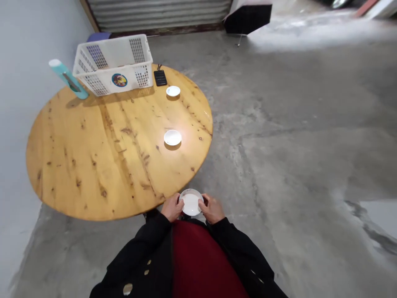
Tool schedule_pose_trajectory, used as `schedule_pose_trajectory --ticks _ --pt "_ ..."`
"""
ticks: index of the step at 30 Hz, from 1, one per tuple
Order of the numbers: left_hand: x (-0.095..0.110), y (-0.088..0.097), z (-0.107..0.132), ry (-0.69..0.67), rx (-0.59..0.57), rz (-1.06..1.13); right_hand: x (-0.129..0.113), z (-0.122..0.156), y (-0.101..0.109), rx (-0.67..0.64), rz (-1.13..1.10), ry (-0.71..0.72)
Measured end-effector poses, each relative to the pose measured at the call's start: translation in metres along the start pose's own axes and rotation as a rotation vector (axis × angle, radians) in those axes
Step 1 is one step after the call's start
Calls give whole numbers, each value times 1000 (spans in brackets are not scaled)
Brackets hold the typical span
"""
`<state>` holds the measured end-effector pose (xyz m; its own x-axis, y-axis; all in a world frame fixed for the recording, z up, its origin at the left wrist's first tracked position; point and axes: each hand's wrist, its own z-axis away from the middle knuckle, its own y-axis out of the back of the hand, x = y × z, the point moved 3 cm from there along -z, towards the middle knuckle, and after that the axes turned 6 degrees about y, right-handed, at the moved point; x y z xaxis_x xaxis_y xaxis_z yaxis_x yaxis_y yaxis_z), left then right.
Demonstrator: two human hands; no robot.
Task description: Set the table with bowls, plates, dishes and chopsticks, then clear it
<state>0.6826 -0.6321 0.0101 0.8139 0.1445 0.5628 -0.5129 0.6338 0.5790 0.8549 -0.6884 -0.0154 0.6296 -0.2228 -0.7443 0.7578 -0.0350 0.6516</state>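
A white bowl is held close in front of my body, just off the near edge of the wooden table. My left hand grips its left rim, thumb over the inside. On the opposite side my right hand grips the rim in the same way. The bowl faces up, and its inside looks plain white. Two more small white bowls stand on the table: one nearer bowl right of the middle, and a farther bowl towards the back.
A round wooden table fills the left side. At its back stand a white plastic basket, a turquoise cylinder and a small black object. Concrete floor spreads to the right; a dark umbrella lies far back.
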Motion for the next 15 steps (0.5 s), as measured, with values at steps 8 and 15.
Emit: schedule_pose_trajectory --ticks 8,15 --pt "71 -32 -8 27 89 -102 51 -16 59 -63 -151 -80" --pt "103 -26 -41 80 201 109 54 -85 88 -87 -227 5"
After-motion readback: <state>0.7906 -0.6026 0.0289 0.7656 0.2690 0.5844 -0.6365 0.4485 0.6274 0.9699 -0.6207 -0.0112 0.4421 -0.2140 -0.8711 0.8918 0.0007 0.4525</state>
